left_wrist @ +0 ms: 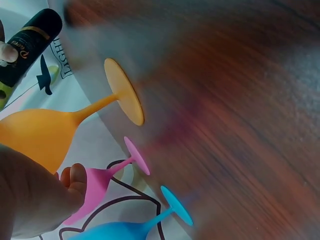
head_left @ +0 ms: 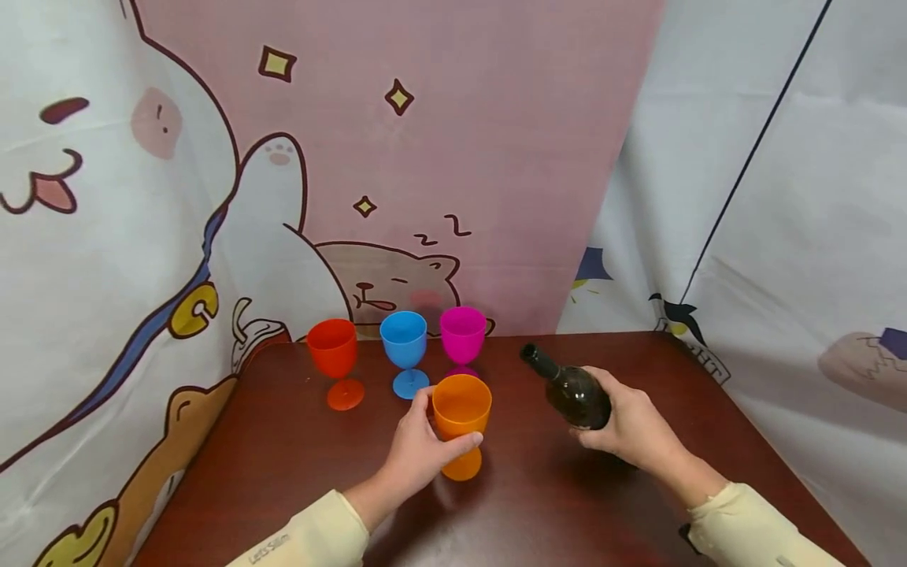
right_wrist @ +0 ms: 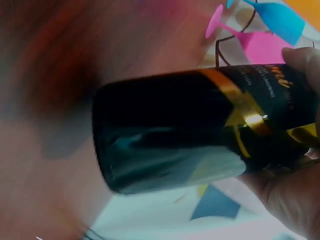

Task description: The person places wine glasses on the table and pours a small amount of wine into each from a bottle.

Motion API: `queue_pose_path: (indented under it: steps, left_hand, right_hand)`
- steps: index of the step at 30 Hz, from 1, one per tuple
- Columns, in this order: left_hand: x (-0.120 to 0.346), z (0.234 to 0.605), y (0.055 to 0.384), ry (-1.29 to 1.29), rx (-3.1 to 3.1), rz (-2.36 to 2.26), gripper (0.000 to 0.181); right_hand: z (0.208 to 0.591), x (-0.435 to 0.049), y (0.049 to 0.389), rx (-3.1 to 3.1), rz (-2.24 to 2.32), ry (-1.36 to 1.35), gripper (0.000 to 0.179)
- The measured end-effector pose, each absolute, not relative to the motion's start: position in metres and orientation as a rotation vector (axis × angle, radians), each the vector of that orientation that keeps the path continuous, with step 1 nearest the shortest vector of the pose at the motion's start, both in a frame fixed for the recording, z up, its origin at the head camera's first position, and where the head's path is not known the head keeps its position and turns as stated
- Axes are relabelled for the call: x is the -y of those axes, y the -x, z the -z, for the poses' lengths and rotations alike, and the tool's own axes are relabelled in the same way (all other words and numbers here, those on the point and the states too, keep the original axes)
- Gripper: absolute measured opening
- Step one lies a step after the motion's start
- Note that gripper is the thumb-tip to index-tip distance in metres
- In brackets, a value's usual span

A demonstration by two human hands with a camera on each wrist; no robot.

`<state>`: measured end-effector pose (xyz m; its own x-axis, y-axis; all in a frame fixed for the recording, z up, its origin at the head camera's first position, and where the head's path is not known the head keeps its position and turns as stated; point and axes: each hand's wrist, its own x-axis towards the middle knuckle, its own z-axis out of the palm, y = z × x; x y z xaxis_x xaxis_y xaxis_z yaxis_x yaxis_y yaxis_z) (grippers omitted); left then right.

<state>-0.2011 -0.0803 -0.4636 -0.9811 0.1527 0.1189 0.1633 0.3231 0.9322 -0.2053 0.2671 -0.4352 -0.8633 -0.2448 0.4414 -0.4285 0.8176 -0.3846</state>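
My left hand [head_left: 416, 450] grips an orange goblet [head_left: 462, 409] by its bowl, thumb on the near side. The goblet stands upright, its round foot [left_wrist: 125, 92] showing below the hand in the left wrist view. To the right, my right hand [head_left: 635, 425] holds a dark wine bottle [head_left: 577, 398] around its body. Tilted, the bottle points its open neck [head_left: 538, 360] up and left towards the goblet, with a gap between them. Its base end and a gold-banded label [right_wrist: 242, 107] fill the right wrist view.
Behind the orange goblet, a red goblet [head_left: 333, 350], a blue goblet [head_left: 405, 340] and a magenta goblet [head_left: 463, 335] stand in a row near the back of the brown table [head_left: 298, 488]. A printed cartoon curtain [head_left: 482, 157] hangs behind and along both sides.
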Motion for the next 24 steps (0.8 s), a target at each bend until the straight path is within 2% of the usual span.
queue_pose_path:
  steps: [13,24]
  left_hand:
    - [0.081,0.463,0.197,0.300,2.553,1.787,0.082]
    - [0.080,0.462,0.196,0.310,2.566,1.791,0.083]
  right_hand:
    - [0.394,-0.251,0.204,2.609,-0.171,-0.703,0.099]
    - [0.378,-0.248,0.206,2.511,0.055,-0.799,0.105]
